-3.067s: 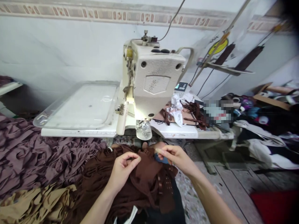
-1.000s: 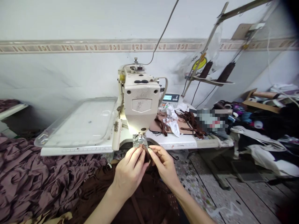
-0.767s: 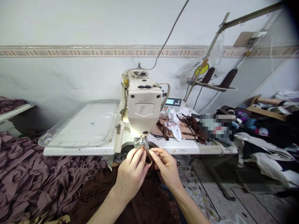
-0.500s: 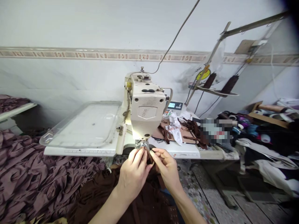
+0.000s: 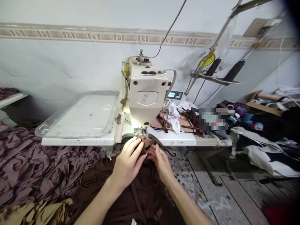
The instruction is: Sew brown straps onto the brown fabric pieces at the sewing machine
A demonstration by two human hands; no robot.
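A cream sewing machine stands in front of me, its lamp lit above the needle area. Brown fabric lies at the presser foot and hangs toward my lap. My left hand is closed on this fabric just in front of the foot, thumb underneath and fingers on top. On the right side of the same piece, my right hand pinches its edge, with some fingertips hidden behind the cloth. A larger brown fabric pile spreads below both hands.
Mauve fabric is heaped at left, with tan cloth below. A clear plastic lid lies on the machine table. Scraps, a control panel and thread cones are at right.
The view has tilted down. My hands have shifted slightly apart, and more of the brown fabric shows between them at the presser foot. My right fingers have moved lower along the cloth.
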